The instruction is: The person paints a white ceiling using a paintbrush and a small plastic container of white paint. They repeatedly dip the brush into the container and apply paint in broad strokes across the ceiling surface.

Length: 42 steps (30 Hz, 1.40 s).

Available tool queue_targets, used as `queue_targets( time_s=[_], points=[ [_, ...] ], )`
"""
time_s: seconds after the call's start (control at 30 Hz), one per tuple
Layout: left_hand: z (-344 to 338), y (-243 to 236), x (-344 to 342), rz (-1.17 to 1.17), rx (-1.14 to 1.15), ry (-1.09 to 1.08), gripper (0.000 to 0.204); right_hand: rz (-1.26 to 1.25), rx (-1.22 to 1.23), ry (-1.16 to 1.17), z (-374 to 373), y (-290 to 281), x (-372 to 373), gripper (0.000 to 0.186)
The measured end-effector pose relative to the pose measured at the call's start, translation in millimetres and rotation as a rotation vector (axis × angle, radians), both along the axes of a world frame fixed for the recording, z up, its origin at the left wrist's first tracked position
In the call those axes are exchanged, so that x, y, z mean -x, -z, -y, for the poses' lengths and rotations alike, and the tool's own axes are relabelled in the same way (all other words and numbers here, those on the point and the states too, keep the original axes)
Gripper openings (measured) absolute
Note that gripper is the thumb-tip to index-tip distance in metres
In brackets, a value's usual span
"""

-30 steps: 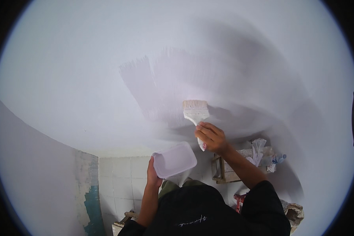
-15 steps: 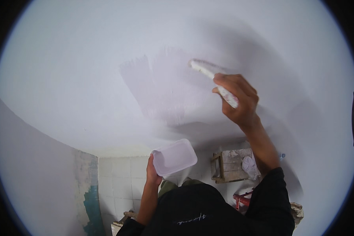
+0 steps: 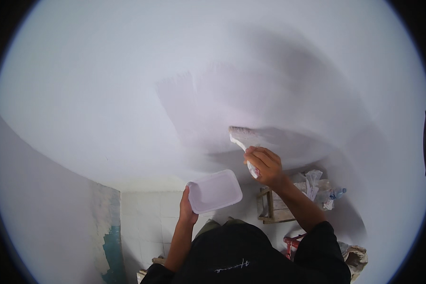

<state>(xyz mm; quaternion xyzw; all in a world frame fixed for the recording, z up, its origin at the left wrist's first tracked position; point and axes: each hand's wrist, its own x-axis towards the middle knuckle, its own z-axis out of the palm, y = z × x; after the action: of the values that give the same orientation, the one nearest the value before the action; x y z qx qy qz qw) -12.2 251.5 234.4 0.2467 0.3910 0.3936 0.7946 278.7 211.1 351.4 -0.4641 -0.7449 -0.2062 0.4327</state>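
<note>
There's your right hand (image 3: 264, 166), fingers closed around a wide white-handled paintbrush (image 3: 237, 140), bristles up by the lower part of the pale lilac painted patch (image 3: 213, 104) on the whitish wall (image 3: 104, 94); touching or not, I can't tell. Down left, your left hand (image 3: 187, 211) grips the side of a shallow, rounded-rectangular lilac container (image 3: 237, 183). Below your right hand, a rough wooden stand (image 3: 280, 215).

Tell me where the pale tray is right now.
In the head view, the pale tray is below centre, gripped at its left edge by the left hand, below and left of the paintbrush.
</note>
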Motion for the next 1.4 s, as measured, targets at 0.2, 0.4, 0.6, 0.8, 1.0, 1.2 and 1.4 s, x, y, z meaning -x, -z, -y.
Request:
queue_targets(
  time_s=[0.2, 0.4, 0.6, 0.8, 1.0, 1.2, 1.4],
  points=[
    [-5, 4, 0, -0.013, -0.008, 0.047, 0.06, -0.15, 0.066, -0.036, -33, -57, -9, 0.035],
    [-5, 6, -2, -0.031, -0.017, 0.022, 0.059, -0.076, -0.195, -0.081, -48, -151, 5, 0.039],
    [-1, 23, 0, 0.027, 0.001, 0.025, 0.059, 0.156, -0.571, -0.005, -54, -165, 13, 0.028],
    [0, 39, -4, 0.051, -0.007, -0.019, 0.057, 0.275, -0.417, -0.001, -49, -69, 9, 0.025],
    [-3, 21, 5, 0.039, -0.018, -0.008, 0.057, 0.196, -0.205, -0.052, -36, -8, 39, 0.023],
    [-1, 24, 5, 0.028, -0.024, -0.025, 0.057, -0.022, -0.108, -0.098, -37, -56, 46, 0.027],
    [-3, 26, 4, 0.016, -0.033, -0.028, 0.058, -0.056, -0.287, -0.082, -55, -131, 38, 0.029]
  ],
)
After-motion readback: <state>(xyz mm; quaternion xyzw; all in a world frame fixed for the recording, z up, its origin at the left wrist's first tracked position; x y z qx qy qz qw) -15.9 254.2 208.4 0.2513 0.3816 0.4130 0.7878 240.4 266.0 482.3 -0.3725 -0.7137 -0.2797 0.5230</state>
